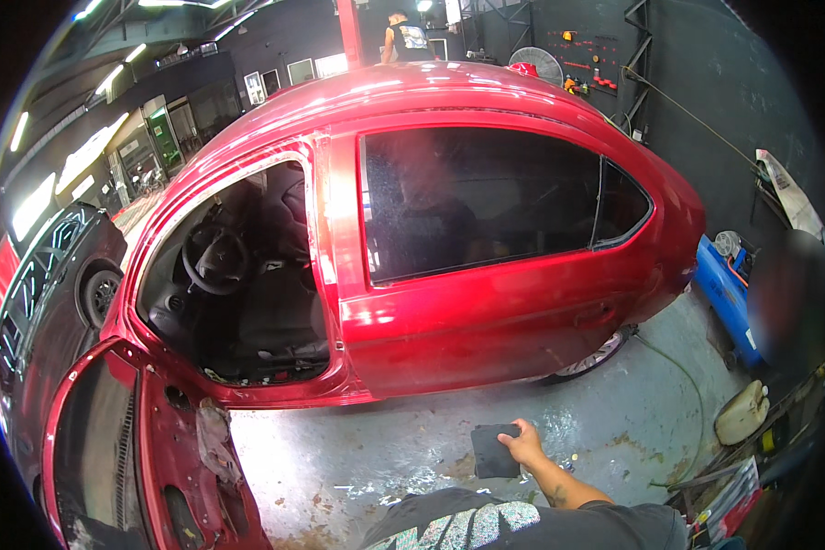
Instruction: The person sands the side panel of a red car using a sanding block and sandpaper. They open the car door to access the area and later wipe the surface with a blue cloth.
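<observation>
My right hand (522, 445) is closed on the edge of a dark grey rectangular sheet (496, 453), sandpaper-like in look, pinched between thumb and fingers. It hangs over the floor, apart from the car. Beyond it stands a red car (467, 344) with its side toward me. The closed rear door has a dark window (486, 202) with cloudy, dusty marks. At the left the front door (156, 458) is swung wide, its inner panel stripped and a grey cloth-like piece (216, 445) on it. A steering wheel (214, 259) shows through the doorway. My left hand is out of view.
A green hose (701, 412) runs along the stained floor (385, 440) near the rear wheel (596, 357). On the right are a blue tank-like machine (729, 298) and a beige jug (742, 412). A dark car (55, 293) stands left; another person (406, 38) is behind the red car.
</observation>
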Demonstrator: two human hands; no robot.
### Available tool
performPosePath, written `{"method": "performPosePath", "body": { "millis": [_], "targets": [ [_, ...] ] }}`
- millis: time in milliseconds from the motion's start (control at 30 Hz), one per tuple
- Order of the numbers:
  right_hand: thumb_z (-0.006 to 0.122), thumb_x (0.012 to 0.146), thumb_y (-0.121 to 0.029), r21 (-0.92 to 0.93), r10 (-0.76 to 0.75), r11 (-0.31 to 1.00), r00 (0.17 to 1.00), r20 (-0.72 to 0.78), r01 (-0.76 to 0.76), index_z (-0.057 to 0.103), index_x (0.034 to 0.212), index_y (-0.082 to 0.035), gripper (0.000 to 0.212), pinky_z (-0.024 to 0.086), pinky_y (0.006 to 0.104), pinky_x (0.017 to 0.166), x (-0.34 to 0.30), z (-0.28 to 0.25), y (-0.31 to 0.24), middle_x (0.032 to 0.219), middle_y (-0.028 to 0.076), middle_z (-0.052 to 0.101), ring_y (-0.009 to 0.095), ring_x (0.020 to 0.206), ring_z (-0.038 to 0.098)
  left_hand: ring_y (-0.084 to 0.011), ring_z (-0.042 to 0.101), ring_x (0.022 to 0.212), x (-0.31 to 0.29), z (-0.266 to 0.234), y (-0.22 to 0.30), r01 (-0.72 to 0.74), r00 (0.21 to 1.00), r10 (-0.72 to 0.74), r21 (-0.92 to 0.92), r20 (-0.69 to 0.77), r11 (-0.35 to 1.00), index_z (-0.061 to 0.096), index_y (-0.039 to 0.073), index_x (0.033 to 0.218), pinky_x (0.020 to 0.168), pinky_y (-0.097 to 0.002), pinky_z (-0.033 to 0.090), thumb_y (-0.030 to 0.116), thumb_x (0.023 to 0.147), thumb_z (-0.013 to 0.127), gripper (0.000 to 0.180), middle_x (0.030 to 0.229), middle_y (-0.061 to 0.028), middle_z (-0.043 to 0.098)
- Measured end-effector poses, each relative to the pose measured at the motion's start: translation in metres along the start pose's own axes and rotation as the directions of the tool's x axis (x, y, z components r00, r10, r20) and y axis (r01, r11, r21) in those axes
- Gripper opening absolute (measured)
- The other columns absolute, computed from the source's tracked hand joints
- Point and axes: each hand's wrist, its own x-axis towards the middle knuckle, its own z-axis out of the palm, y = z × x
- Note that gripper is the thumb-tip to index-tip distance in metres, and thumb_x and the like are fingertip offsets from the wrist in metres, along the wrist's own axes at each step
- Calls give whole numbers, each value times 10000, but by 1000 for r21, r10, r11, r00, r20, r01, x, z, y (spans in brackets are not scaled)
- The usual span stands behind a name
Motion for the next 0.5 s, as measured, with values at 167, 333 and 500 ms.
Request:
{"method": "performPosePath", "body": {
  "millis": [167,333,500],
  "targets": [
    [921,906,-165,-83,-7,997,999,45,11,726,1183,-31,364,608,421,870,13,25,-6,1061,142,803,258,959,771,-309,646,1261,-2,-12,-16,79,996,-77,-32,34,996,599,24,1548,1098,-458,502,565,1109,568,697,1458,-171,656],
    [919,906,-233,-156,-108,981,993,54,116,730,1191,-28,399,601,463,928,14,56,-21,1114,202,816,357,1052,793,-302,654,1234,-11,-38,-42,166,986,-166,-69,12,984,613,38,1534,1078,-451,512,543,1102,592,665,1433,-159,667],
    [906,915,-254,-267,-147,948,983,113,173,731,1182,-33,388,600,462,928,-12,60,-57,1096,210,812,368,1048,791,-294,662,1207,-16,-55,-67,241,970,-243,-95,-12,966,627,52,1521,1058,-443,523,521,1095,615,633,1408,-148,677]
  ]
}}
